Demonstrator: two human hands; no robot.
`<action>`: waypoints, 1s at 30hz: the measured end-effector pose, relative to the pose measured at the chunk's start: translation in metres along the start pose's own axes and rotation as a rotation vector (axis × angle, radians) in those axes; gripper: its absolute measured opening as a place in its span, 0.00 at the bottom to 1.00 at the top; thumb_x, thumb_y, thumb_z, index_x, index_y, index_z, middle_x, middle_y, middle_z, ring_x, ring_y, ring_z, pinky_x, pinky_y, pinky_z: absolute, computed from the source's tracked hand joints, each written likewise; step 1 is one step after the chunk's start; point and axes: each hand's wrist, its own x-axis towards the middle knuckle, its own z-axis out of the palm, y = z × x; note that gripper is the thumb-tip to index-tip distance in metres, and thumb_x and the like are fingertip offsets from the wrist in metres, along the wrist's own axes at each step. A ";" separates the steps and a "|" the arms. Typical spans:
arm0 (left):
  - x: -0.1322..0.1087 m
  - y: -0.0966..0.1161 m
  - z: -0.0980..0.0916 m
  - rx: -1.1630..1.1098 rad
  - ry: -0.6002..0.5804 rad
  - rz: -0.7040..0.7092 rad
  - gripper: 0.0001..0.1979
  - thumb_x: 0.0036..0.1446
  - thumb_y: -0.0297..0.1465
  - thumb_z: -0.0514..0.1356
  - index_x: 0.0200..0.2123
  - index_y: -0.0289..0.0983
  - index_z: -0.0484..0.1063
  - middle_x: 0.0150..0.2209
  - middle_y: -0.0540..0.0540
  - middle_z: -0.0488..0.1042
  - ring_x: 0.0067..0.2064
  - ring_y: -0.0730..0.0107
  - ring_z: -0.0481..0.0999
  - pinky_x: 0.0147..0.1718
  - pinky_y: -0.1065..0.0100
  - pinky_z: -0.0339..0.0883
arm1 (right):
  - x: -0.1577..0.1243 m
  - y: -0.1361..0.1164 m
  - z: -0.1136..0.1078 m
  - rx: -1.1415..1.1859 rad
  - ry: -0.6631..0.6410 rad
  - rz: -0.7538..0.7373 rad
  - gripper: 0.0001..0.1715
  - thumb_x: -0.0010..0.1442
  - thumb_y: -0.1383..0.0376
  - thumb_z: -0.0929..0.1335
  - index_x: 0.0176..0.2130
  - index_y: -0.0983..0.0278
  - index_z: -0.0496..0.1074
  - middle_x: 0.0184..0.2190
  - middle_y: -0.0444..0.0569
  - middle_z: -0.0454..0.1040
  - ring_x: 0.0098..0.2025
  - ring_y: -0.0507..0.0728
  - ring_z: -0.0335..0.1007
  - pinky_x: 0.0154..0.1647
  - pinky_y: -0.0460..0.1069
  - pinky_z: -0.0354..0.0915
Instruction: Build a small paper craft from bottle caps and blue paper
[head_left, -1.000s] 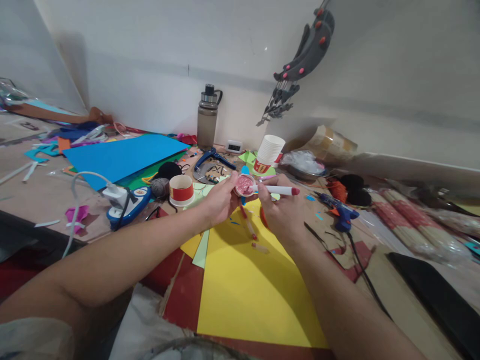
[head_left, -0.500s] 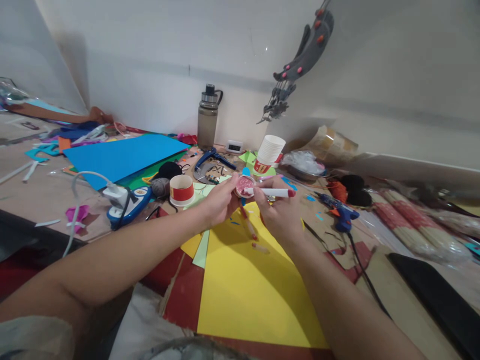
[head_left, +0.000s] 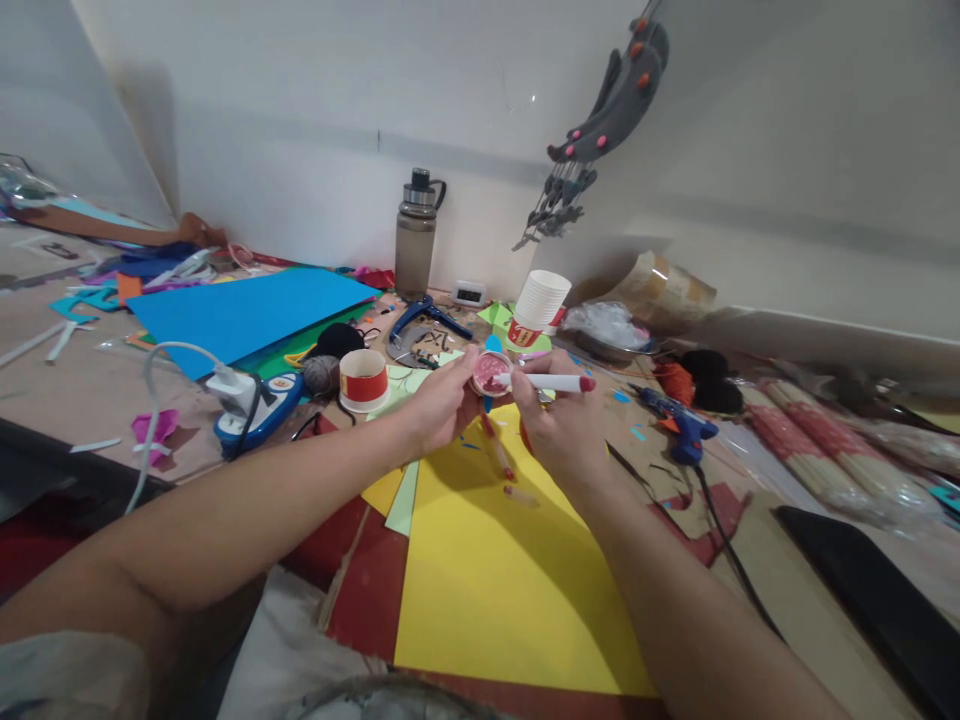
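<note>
My left hand [head_left: 448, 400] is closed around a small paper cup [head_left: 491, 368], its round, white-rimmed end facing me. That end is coloured unevenly in pinkish red, and bits of blue stick out above and below it. In my right hand [head_left: 561, 420] a white-barrelled red marker [head_left: 551, 382] is pinched, its tip touching the coloured round face. Below both hands lies a yellow paper sheet [head_left: 510, 580]. On it rest a red marker cap [head_left: 519, 494] and another thin red-tipped pen [head_left: 498, 448], partly hidden by my hands.
Behind my hands are a cup stack [head_left: 541, 302], a water bottle [head_left: 415, 240] and a small clock [head_left: 469, 293]. A cut red-and-white cup [head_left: 364, 382] and a power strip [head_left: 259, 415] stand left. A glue gun [head_left: 679, 425] with its cable lies right, near bundled sticks [head_left: 817, 440].
The marker and my right hand have shifted very slightly to the right and up across the cup's round face. My left hand and the cup stay almost still.
</note>
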 end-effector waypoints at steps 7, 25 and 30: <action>0.001 0.000 0.000 -0.018 -0.018 -0.001 0.15 0.65 0.36 0.54 0.36 0.31 0.74 0.37 0.41 0.79 0.40 0.67 0.78 0.48 0.64 0.69 | 0.002 -0.001 -0.003 -0.072 0.074 0.020 0.09 0.60 0.60 0.65 0.29 0.59 0.65 0.26 0.45 0.72 0.32 0.58 0.69 0.37 0.54 0.61; 0.000 -0.003 -0.003 -0.028 -0.011 -0.060 0.16 0.67 0.35 0.52 0.33 0.32 0.74 0.31 0.44 0.77 0.32 0.72 0.75 0.37 0.71 0.70 | 0.002 -0.002 0.001 0.162 -0.044 0.009 0.07 0.60 0.60 0.66 0.32 0.59 0.68 0.27 0.45 0.74 0.29 0.56 0.70 0.34 0.53 0.64; -0.002 -0.001 -0.001 -0.018 -0.027 -0.047 0.16 0.66 0.35 0.52 0.32 0.32 0.74 0.31 0.45 0.77 0.33 0.73 0.75 0.37 0.72 0.69 | 0.002 0.000 0.000 0.262 -0.103 0.038 0.09 0.59 0.60 0.67 0.29 0.60 0.68 0.25 0.43 0.73 0.27 0.55 0.69 0.31 0.51 0.64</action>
